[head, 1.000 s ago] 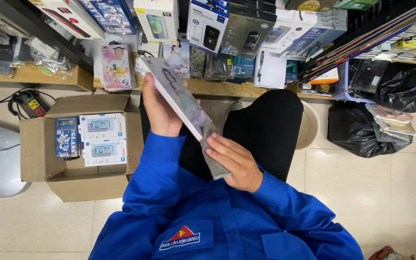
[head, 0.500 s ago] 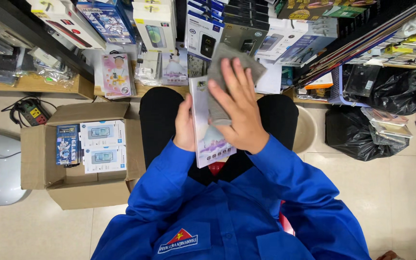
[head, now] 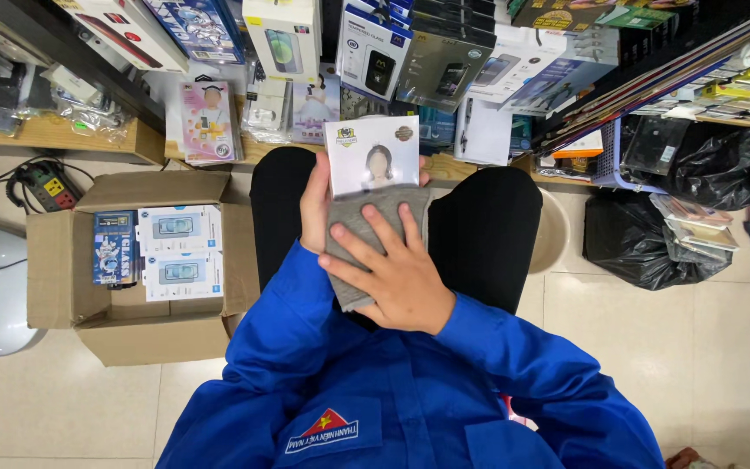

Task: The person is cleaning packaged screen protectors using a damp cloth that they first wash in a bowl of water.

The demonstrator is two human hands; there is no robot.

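Note:
I sit with my knees in black trousers, holding a flat white package [head: 372,156] printed with a picture, upright over my lap. My left hand [head: 315,205] grips its left edge from behind. My right hand [head: 395,271] lies flat, fingers spread, on a grey cloth [head: 359,234] that covers the lower part of the package. Both sleeves are bright blue.
An open cardboard box [head: 62,269] with several small white and blue packages stands on the tiled floor at my left. A low wooden shelf [head: 54,132] with boxed phone accessories runs ahead. Black plastic bags [head: 653,243] lie at the right, a power strip [head: 49,184] at far left.
The package has turned from edge-on and tilted to face-up and upright. My right hand slid from the package's top down to its lower part, pressing the grey cloth.

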